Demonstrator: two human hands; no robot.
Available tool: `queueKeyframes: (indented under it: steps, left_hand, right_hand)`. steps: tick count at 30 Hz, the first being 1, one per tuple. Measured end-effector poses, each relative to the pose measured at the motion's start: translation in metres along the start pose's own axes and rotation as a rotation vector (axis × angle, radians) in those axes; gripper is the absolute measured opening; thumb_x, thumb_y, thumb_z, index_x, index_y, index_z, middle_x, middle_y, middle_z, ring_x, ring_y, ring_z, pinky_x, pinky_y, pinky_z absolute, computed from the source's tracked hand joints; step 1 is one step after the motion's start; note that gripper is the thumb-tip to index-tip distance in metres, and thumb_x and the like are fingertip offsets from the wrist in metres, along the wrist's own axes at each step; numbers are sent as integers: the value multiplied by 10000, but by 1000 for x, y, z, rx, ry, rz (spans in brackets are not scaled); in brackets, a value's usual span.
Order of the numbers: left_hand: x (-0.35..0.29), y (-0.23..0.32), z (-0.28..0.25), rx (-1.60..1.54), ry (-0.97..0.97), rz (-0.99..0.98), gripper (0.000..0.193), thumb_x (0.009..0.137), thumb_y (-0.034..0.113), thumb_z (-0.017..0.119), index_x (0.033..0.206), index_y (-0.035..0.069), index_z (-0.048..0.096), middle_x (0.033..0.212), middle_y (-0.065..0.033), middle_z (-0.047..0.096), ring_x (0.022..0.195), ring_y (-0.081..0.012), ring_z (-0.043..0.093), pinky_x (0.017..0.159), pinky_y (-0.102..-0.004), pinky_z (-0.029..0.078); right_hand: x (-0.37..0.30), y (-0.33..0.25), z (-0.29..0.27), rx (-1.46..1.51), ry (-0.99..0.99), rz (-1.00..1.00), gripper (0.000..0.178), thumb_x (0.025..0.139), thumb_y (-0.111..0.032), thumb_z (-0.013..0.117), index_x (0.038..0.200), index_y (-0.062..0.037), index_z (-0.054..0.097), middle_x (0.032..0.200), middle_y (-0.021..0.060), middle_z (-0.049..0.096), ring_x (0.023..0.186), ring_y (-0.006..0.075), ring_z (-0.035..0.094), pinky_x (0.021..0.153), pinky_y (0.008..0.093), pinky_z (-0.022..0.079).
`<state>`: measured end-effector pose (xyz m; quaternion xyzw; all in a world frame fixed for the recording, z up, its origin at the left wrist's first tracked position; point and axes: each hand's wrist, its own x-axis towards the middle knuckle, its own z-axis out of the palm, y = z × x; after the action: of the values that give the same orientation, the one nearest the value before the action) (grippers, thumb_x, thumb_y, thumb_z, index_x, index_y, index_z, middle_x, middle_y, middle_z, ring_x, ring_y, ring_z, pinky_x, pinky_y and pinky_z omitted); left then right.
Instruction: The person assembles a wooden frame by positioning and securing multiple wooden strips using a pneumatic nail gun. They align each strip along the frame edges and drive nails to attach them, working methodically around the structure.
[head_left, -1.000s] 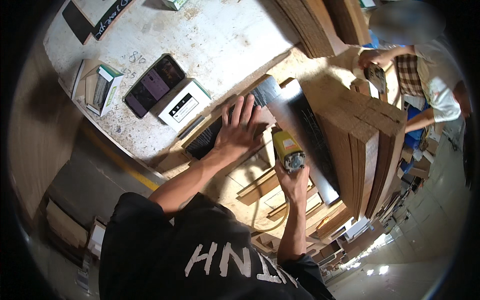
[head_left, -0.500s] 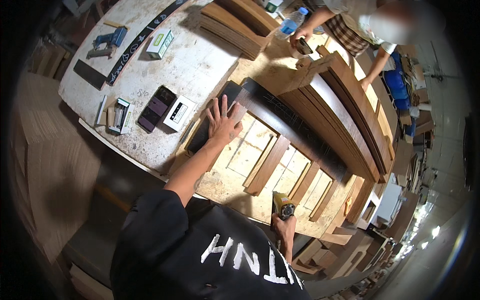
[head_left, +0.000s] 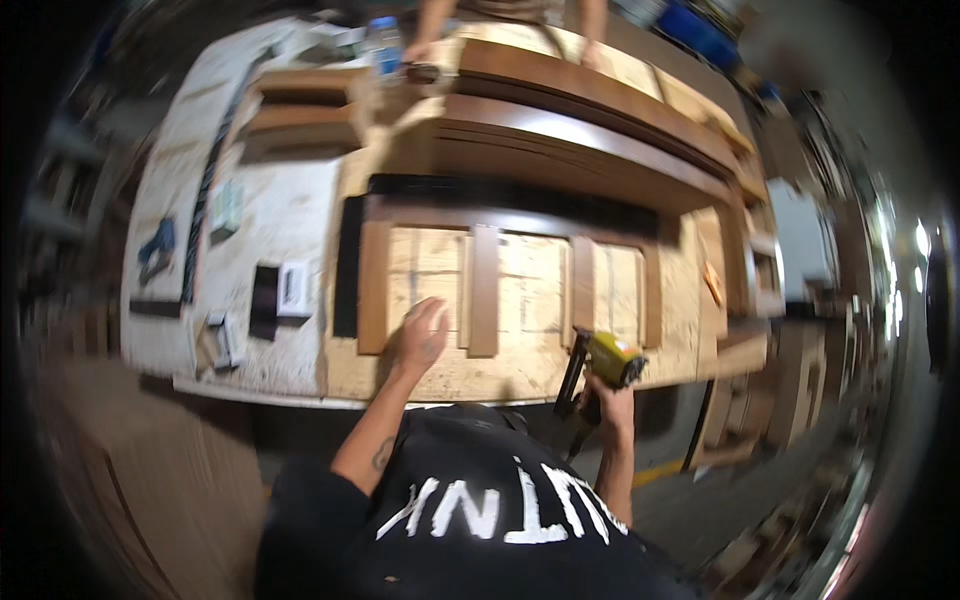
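Pale wood and a scuffed white surface make up the bench (head_left: 300, 215) that fills a workshop view. A stack (head_left: 590, 150) of brown boards lies on it at one o'clock from the frame (head_left: 510, 222), which rests flat at centre: brown slats (head_left: 483, 290) run toward the worker from a long rail, with a black strip (head_left: 348, 270) just beside the leftmost slat at nine o'clock. Between four and five o'clock, at the near edge, a yellow nail gun (head_left: 608, 356) is gripped in the right hand (head_left: 609, 396), fingers curled round its handle. The left hand (head_left: 421, 340), spread on the frame's ten o'clock corner half a second ago, has dropped to eight o'clock, between two slats; the corner now lies uncovered and, by the look of it, unpressed. Its fingers are extended and nearly together, around nothing visible; blur hides whether they touch the bench. A blue-capped bottle (head_left: 385, 48) stands at eleven o'clock, its contents unclear. At nine o'clock a white box (head_left: 292, 286) sits just beside a dark phone (head_left: 264, 300), its contents hidden, as are those of a green box (head_left: 226, 210) between nine and ten. Between eight and nine, an opened box (head_left: 218, 343) holds something too blurred to name.
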<state>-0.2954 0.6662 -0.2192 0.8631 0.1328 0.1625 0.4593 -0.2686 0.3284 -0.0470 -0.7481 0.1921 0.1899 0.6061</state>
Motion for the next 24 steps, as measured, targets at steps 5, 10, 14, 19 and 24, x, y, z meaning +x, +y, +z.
queueKeyframes:
  steps: [5, 10, 14, 19, 24]
  left_hand:
    - [-42, -24, -39, -7, -15, -139, 243, 1002, 143, 618, 1147, -21, 723, 1063, -202, 742, 982, -333, 719, 866, -389, 556]
    - [-60, -48, -81, -41, -6, -366, 322, 1053, 218, 583, 1200, -41, 704, 1052, -156, 760, 935, -227, 731, 837, -343, 563]
    - [-37, -21, -84, -7, 1, -375, 398, 1073, 276, 557, 1257, -58, 671, 1052, -159, 758, 943, -220, 728, 850, -327, 562]
    - [-11, -5, -67, -43, -55, -312, 430, 1076, 319, 561, 1270, -49, 670, 1072, -159, 759, 960, -223, 732, 853, -333, 563]
    - [-14, 12, -57, -7, -92, -289, 414, 1073, 317, 564, 1242, -39, 690, 1025, -158, 765, 939, -219, 738, 835, -336, 565]
  right_hand:
    - [-1, 31, -94, -8, 444, -7, 135, 865, -135, 764, 860, -42, 667, 626, 26, 605, 492, 152, 569, 480, 321, 457]
    - [-35, 55, -178, 130, 779, 100, 100, 874, -118, 716, 872, -25, 679, 628, 29, 607, 471, 133, 550, 456, 286, 440]
    - [-59, 51, -196, 224, 893, 212, 122, 889, -123, 695, 889, -4, 671, 655, 32, 602, 502, 124, 553, 468, 272, 448]
    - [-65, 49, -197, 238, 896, 223, 131, 889, -127, 699, 900, 1, 673, 643, 26, 589, 499, 123, 547, 471, 271, 451]
    - [-61, 64, -203, 274, 870, 186, 145, 882, -128, 707, 924, 6, 674, 649, 31, 594, 494, 124, 546, 464, 266, 456]
